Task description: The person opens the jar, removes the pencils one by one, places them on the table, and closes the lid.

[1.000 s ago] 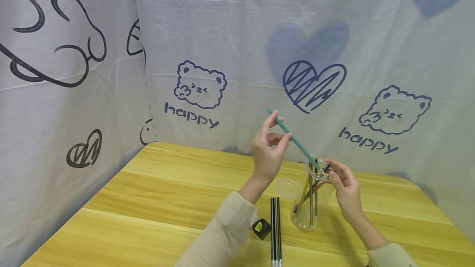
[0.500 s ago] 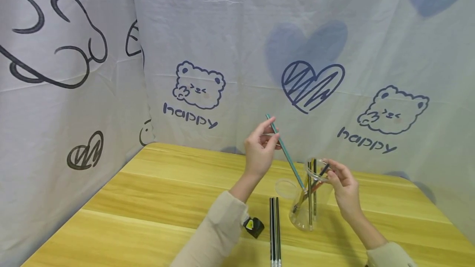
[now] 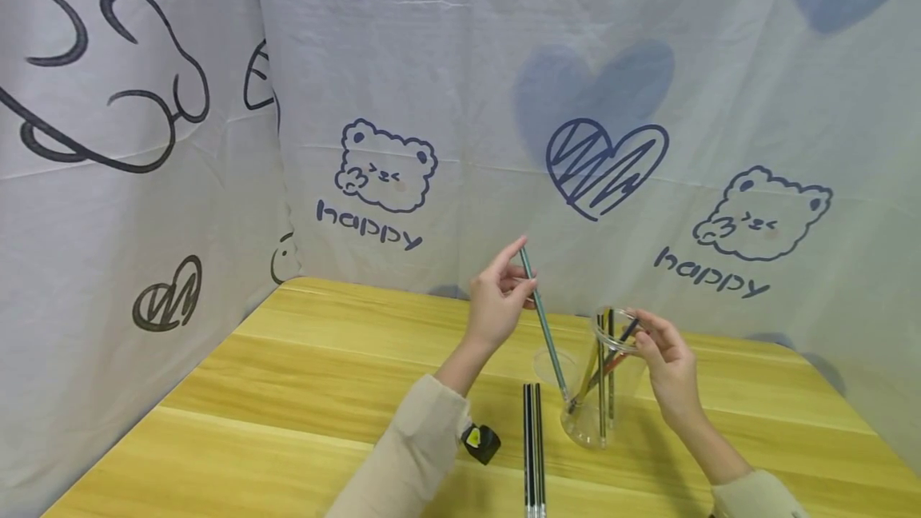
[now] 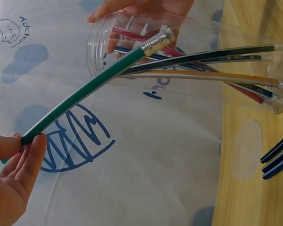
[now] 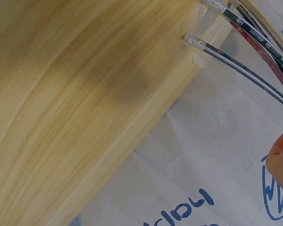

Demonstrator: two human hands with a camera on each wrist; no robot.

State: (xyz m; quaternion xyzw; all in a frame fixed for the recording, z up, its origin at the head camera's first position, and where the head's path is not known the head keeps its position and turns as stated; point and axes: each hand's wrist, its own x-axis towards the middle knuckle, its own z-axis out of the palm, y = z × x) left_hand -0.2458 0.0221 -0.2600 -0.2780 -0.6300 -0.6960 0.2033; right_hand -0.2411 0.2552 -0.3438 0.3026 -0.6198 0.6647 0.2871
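My left hand (image 3: 496, 302) pinches a green pencil (image 3: 543, 326) near its upper end, with the silver-banded eraser end pointing down. In the head view that eraser end sits at the left side of a clear plastic jar (image 3: 590, 430), low near its base; in the left wrist view the green pencil (image 4: 80, 96) overlaps the jar's wall. My right hand (image 3: 671, 366) grips the jar's rim between thumb and fingers. Several pencils stand leaning inside the jar, among them a yellow pencil (image 4: 203, 75) and a red pencil (image 5: 257, 42).
Three dark pencils (image 3: 534, 454) lie side by side on the wooden table (image 3: 302, 390), just left of the jar. A round clear lid (image 4: 247, 148) lies behind them. A printed cloth (image 3: 468, 86) hangs along the table's back edge.
My left hand has moved left and slightly down. The green pencil's eraser end has gone from the jar's mouth down to its left side, and the pencil stands more upright. The right hand stays put.
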